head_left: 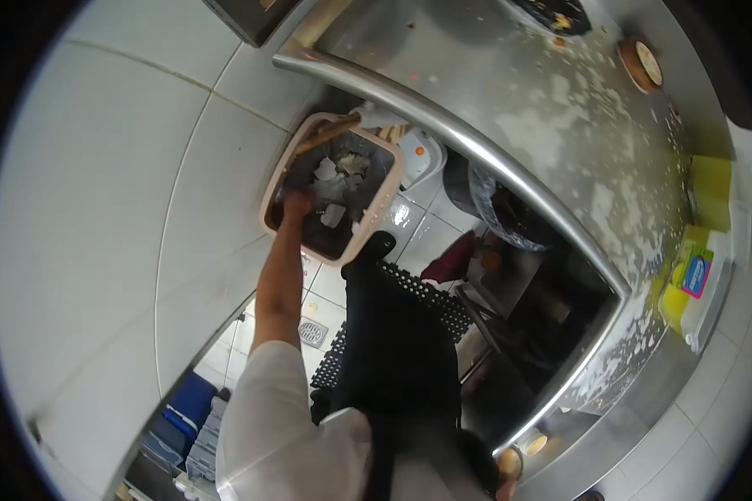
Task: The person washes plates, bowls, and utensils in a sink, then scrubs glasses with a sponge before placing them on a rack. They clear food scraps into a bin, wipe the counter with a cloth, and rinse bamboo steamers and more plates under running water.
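My left hand is stretched out in front of me and closed on the near-left rim of a beige waste bin. The bin stands on the tiled floor and has a dark liner. Crumpled white paper and food scraps lie inside it. A wooden stick rests across its far corner. My black shoe is right beside the bin. A small skin-coloured patch at the bottom edge, by the counter's rim, may be my right hand; its fingers do not show.
A steel counter with white splashes curves along my right. On it are a yellow tub with a sponge pack and a round wooden lid. A black floor mat, a floor drain and blue crates lie below. A white tiled wall fills the left.
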The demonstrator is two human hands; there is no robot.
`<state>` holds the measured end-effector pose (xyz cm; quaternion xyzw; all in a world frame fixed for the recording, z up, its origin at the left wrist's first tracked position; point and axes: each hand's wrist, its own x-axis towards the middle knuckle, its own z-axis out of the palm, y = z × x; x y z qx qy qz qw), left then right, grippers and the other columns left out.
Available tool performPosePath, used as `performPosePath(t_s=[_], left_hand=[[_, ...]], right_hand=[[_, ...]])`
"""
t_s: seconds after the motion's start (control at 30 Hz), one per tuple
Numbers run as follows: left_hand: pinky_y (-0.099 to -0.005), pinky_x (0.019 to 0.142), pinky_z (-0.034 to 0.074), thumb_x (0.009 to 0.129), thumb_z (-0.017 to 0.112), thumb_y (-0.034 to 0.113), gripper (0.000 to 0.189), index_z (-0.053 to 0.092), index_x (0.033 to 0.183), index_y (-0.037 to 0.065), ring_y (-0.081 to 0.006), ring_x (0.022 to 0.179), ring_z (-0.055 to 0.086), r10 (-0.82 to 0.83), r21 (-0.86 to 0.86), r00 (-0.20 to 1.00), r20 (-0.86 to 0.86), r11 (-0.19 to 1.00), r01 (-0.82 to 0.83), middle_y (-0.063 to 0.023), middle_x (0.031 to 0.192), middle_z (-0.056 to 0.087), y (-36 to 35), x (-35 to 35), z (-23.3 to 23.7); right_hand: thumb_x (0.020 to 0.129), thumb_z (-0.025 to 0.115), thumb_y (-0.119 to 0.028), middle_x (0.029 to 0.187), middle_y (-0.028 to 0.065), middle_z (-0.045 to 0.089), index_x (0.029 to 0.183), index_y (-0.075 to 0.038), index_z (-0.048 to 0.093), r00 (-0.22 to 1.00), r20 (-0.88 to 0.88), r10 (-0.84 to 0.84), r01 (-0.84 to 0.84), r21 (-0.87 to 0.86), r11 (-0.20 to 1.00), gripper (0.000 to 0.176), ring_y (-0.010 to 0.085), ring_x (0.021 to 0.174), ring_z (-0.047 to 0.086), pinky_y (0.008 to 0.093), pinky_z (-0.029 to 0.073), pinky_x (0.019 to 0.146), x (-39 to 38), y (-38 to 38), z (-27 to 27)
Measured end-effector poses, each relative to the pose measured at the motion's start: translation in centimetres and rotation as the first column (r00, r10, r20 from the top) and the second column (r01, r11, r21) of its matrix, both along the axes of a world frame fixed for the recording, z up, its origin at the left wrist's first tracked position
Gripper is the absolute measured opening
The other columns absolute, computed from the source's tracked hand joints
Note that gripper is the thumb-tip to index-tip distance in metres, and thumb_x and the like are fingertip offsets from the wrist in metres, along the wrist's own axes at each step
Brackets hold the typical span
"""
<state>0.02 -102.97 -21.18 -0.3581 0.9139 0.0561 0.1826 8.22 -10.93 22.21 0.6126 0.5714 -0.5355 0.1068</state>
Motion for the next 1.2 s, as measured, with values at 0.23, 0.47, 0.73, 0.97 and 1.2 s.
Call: performPosePath(t_s=[0.23, 0.47, 0.73, 0.97, 1.2], left_hand=[[-0.0379, 0.074, 0.053, 0.084, 0.059, 0.025, 0.023, 0.069, 0.093, 0.006, -0.0241, 0.081, 0.068, 0.551, 0.438, 0.748, -0.371, 0.814, -0.382, -0.0141, 0.084, 0.069, 1.0, -8.0, -9.2], [-0.0369, 0.073, 0.052, 0.083, 0.063, 0.023, 0.022, 0.067, 0.094, 0.004, -0.0215, 0.082, 0.066, 0.207, 0.484, 0.940, 0.272, 0.815, -0.320, -0.0133, 0.087, 0.067, 5.2, -2.8, -14.4], [-0.0371, 0.074, 0.052, 0.080, 0.068, 0.019, 0.024, 0.066, 0.098, 0.004, -0.0210, 0.086, 0.066, 0.023, 0.585, 0.917, 0.398, 0.764, -0.273, -0.0128, 0.094, 0.066, 0.2, -0.2, -13.2], [-0.0357, 0.074, 0.050, 0.081, 0.067, 0.017, 0.029, 0.064, 0.107, 0.004, -0.0227, 0.083, 0.064, 0.499, 0.704, 0.791, -0.354, 0.699, -0.127, -0.0161, 0.092, 0.066, -4.4, -6.5, -11.0], [-0.0435, 0.101, 0.037, 0.090, 0.055, 0.018, 0.045, 0.048, 0.135, 0.009, -0.0292, 0.118, 0.051, 0.387, 0.517, 0.847, -0.365, 0.841, -0.162, -0.0215, 0.130, 0.049, 1.2, -6.5, -11.2]], right_hand=[[0.090, 0.053, -0.020, 0.079, 0.0053, 0.054, 0.137, -0.030, 0.039, 0.993, 0.046, 0.112, -0.116, 0.094, 0.989, 0.049, 0.0159, 0.064, 0.049, 0.0292, 0.039, 0.057, -5.5, -7.0, 1.9], [0.089, 0.055, -0.008, 0.066, 0.0040, 0.049, 0.148, -0.039, 0.030, 0.949, -0.009, 0.314, -0.314, -0.047, 0.948, 0.070, 0.0130, 0.050, 0.042, 0.0235, 0.034, 0.043, -8.1, -9.1, 3.8], [0.069, 0.073, -0.025, 0.102, 0.0053, 0.055, 0.095, -0.012, 0.059, 0.997, 0.062, -0.051, 0.036, 0.217, 0.975, 0.033, 0.0217, 0.093, 0.054, 0.0433, 0.051, 0.086, -9.1, -6.3, 1.4], [0.077, 0.068, -0.020, 0.089, 0.0054, 0.053, 0.116, -0.021, 0.045, 0.990, 0.100, -0.096, 0.070, 0.240, 0.968, 0.045, 0.0195, 0.078, 0.050, 0.0375, 0.046, 0.070, -9.0, -5.6, 1.2], [0.084, 0.064, -0.016, 0.073, 0.0053, 0.048, 0.138, -0.033, 0.028, 0.983, 0.100, 0.156, -0.168, 0.122, 0.978, 0.068, 0.0170, 0.058, 0.043, 0.0287, 0.039, 0.052, -9.5, -7.6, 2.3]])
